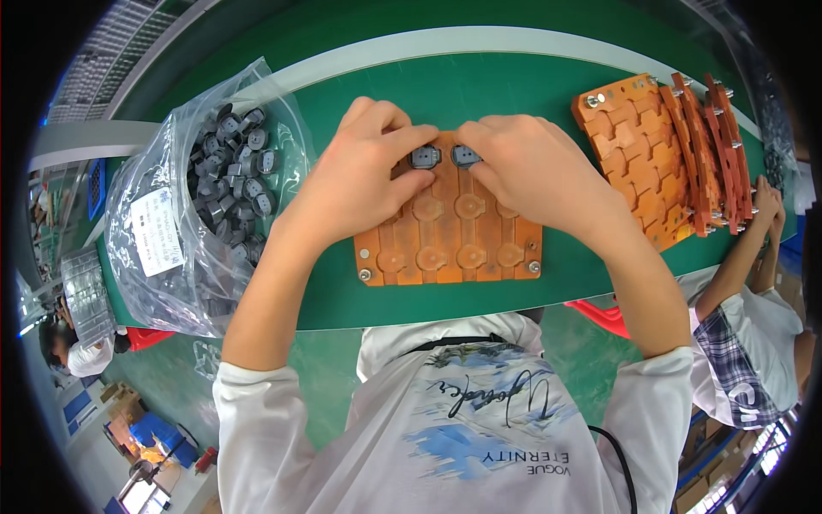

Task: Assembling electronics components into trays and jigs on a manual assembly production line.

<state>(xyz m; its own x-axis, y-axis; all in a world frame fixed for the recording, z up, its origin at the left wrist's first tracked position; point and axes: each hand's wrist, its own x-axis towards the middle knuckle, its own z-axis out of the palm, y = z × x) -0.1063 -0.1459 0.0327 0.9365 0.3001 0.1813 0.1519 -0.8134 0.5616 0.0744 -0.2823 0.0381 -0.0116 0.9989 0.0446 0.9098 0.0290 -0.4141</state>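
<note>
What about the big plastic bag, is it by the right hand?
No, the plastic bag is over to the left of the left hand.

We spot upside-down lettering (524,396) across the white shirt (368,463), and here's a printed label (157,231) on the clear bag (190,300)!

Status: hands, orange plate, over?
Left hand pinching grey plastic housing; right hand pinching second housing. Orange fixture plate: near recesses empty. Hands hide its far corners.

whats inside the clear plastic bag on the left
Many small grey plastic housings lie heaped inside. Whatever sits behind the white label, or buried under the top housings, is hidden.
</note>
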